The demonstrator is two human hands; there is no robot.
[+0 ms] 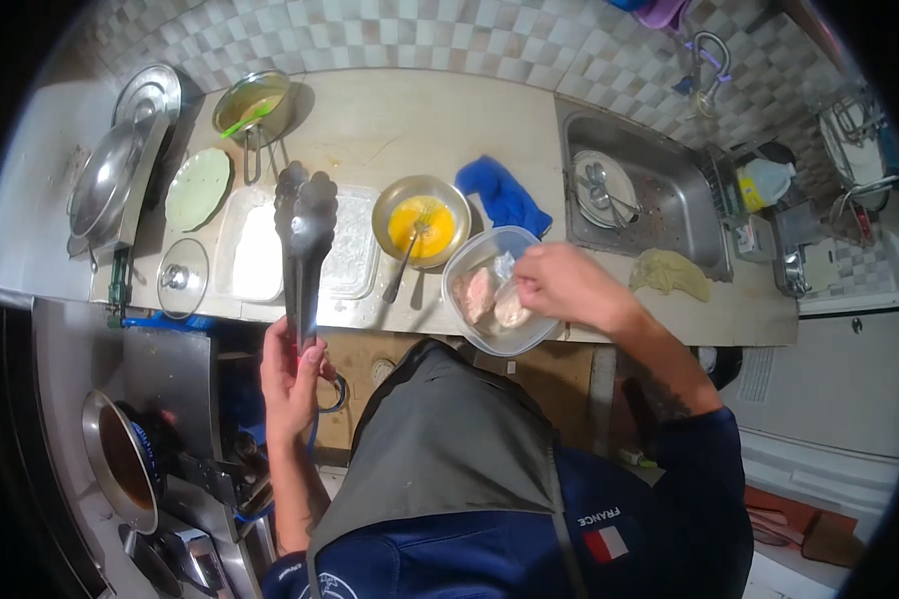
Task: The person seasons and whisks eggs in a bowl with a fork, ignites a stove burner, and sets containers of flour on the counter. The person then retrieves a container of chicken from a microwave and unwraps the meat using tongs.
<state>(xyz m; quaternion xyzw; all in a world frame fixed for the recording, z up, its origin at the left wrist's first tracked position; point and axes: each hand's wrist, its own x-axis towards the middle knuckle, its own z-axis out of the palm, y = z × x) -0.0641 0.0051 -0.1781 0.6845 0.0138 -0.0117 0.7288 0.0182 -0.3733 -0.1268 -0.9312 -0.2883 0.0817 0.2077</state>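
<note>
My left hand [288, 382] grips metal tongs [305, 239] by the handle end, their scalloped tips pointing up and away from me over the counter. At the counter's front edge, my right hand [565, 284] reaches over a translucent plastic container [470, 258]. Its fingers are pinched on what looks like clear plastic film [503, 266]; the fingers hide part of it. Inside the container lie a pink piece of raw meat [481, 292] and a paler piece [509, 311] just under my fingertips. Left of it stands a metal bowl [380, 210] of beaten egg [442, 228] with a fork [404, 262] in it.
Beyond the container lies a blue cloth [502, 195]. Two shallow plastic trays, one with white powder [258, 254], flank the tongs. A saucepan [277, 123] and green plate [197, 191] stand left. Right is a sink [663, 202] with dishes. A pan [123, 457] sits on a burner lower left.
</note>
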